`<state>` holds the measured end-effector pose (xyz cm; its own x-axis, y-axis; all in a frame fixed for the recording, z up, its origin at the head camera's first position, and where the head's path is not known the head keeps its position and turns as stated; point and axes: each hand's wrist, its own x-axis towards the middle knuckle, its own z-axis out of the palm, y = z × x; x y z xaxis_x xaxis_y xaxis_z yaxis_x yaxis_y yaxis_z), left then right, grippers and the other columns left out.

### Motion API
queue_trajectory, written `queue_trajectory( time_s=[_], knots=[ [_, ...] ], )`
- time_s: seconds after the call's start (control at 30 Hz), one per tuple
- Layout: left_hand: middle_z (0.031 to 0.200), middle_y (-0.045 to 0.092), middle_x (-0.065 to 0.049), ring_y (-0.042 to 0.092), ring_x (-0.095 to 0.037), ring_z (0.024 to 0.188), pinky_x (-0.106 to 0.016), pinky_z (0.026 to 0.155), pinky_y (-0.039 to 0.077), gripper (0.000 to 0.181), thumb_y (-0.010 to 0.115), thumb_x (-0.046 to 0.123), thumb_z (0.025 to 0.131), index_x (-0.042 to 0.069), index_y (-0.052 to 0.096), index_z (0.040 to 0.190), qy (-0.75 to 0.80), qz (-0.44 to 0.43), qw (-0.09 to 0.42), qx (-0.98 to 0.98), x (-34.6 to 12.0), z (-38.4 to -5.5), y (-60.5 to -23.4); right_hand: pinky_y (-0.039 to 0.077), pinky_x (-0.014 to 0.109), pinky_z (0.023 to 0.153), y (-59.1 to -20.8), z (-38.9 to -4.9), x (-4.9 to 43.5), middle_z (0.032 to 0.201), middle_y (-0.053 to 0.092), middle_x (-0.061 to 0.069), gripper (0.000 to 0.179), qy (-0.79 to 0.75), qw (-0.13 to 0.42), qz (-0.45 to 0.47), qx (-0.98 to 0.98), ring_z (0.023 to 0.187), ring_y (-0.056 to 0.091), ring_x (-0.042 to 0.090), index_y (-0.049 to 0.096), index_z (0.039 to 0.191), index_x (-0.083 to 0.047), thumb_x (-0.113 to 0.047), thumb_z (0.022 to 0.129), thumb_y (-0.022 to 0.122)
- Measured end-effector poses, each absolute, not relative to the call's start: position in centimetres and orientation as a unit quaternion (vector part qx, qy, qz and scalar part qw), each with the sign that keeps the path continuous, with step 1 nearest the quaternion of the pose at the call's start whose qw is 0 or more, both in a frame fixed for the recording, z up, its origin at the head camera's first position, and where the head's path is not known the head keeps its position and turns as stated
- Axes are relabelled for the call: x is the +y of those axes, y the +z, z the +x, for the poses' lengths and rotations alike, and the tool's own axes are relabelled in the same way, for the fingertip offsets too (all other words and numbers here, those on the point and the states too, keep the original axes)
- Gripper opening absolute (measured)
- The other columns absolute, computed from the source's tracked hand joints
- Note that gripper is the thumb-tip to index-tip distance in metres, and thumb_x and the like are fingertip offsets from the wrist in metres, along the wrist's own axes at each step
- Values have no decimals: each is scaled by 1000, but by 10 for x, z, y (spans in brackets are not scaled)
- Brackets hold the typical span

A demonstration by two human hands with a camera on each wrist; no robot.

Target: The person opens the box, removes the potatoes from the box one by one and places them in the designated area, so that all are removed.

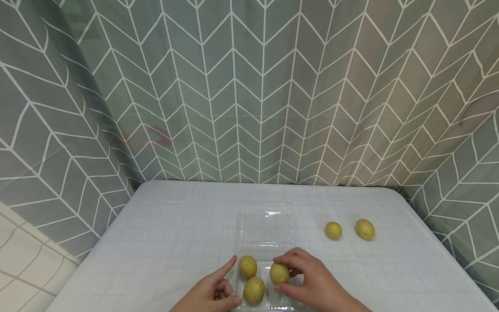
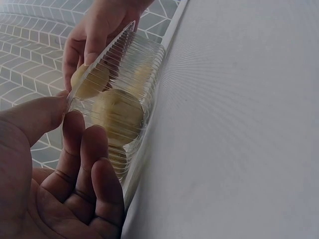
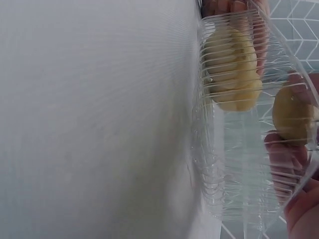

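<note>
A clear plastic clamshell box (image 1: 269, 303) lies with its lid (image 1: 267, 225) folded back on the table. Two yellow roundish fruits (image 1: 254, 290) rest in the left part of its ribbed base. My right hand (image 1: 312, 279) grips another yellow fruit (image 1: 279, 274) between thumb and fingers, over the base's right part. At the box's left side, my left hand (image 1: 212, 288) holds the rim with the thumb and curled fingers, its index finger pointing along the edge. Through the ribbed wall (image 2: 134, 59) in the left wrist view, the fruits show partly blurred.
Two more yellow fruits, a smaller one (image 1: 333, 230) and a larger one (image 1: 365, 229), lie on the right of the table. A pale checked cloth (image 1: 175, 234) covers the tabletop. Behind and beside it hangs a grey curtain (image 1: 249, 108) with white lines.
</note>
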<state>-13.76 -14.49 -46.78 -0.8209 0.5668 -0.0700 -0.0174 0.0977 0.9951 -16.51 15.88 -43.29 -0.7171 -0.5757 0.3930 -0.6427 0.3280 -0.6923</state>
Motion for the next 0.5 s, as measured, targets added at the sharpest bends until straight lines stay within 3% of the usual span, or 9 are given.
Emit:
queue_trajectory(
  time_s=[0.2, 0.5],
  knots=[
    [80, 65, 3, 52, -2, 65, -17, 60, 45, 85, 68, 16, 95, 0, 12, 157, 640, 203, 222, 707, -145, -137, -468, 55, 27, 72, -433, -165, 164, 110, 60, -7, 47, 448, 77, 379, -806, 89, 62, 8, 64, 126, -17, -24, 83, 82],
    [81, 65, 4, 52, -2, 66, -17, 61, 45, 85, 67, 16, 95, -1, 10, 157, 640, 207, 224, 705, -146, -137, -467, 55, 27, 73, -429, -164, 174, 111, 59, -8, 44, 451, 75, 337, -823, 88, 63, 7, 65, 124, -20, -29, 83, 81]
  ],
)
